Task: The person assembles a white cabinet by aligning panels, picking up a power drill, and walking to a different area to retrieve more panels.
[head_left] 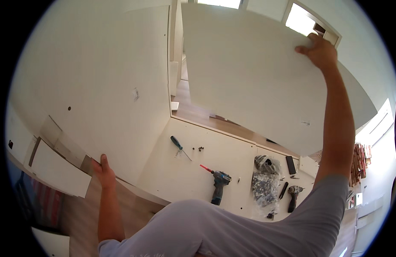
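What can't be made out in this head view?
All in the head view:
Right hand: some fingertips, hidden behind the raised panel.
Clear bag: exact contents, obscured by wrinkled plastic.
Dark bits near the screwdriver: too small to identify.
Sticker on the left panel: unreadably blurred.

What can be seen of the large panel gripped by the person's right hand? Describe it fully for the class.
The large panel is broad, flat and off-white, with a smooth, plain face that looks like coated board. A small, mostly clear sticker sits toward its lower right. It stands tilted beyond the tool-strewn board, its lower edge slanting down rightward. The right hand grips its upper edge, thumb on the near face. Whether its lower corner touches anything is unclear.
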The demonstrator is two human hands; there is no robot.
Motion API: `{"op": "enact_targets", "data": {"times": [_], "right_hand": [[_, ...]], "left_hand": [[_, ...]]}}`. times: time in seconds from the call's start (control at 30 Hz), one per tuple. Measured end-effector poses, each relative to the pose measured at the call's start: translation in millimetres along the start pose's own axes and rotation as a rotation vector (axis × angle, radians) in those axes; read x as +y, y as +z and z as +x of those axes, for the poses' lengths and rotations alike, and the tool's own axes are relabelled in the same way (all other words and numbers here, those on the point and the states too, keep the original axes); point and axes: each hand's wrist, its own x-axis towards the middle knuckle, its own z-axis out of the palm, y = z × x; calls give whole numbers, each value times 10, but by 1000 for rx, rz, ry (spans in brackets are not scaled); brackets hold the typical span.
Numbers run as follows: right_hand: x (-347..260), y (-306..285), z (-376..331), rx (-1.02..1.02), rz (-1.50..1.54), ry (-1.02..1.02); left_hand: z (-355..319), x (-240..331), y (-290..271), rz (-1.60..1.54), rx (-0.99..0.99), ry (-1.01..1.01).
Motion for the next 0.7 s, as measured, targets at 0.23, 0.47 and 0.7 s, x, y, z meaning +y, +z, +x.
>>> {"op": "enact_targets", "data": {"times": [0.23,0.47,0.7], "right_hand": [[-374,377,-78,-295,55,-27],[-488,726,-155,-308,147,-36],[-329,828,-146,-149,184,-90]], "left_hand": [[-44,-98,-13,32,-36,-67],[-35,-22,5,-26,-18,-38],[-15,12,77,-78,-38,-24]]}}
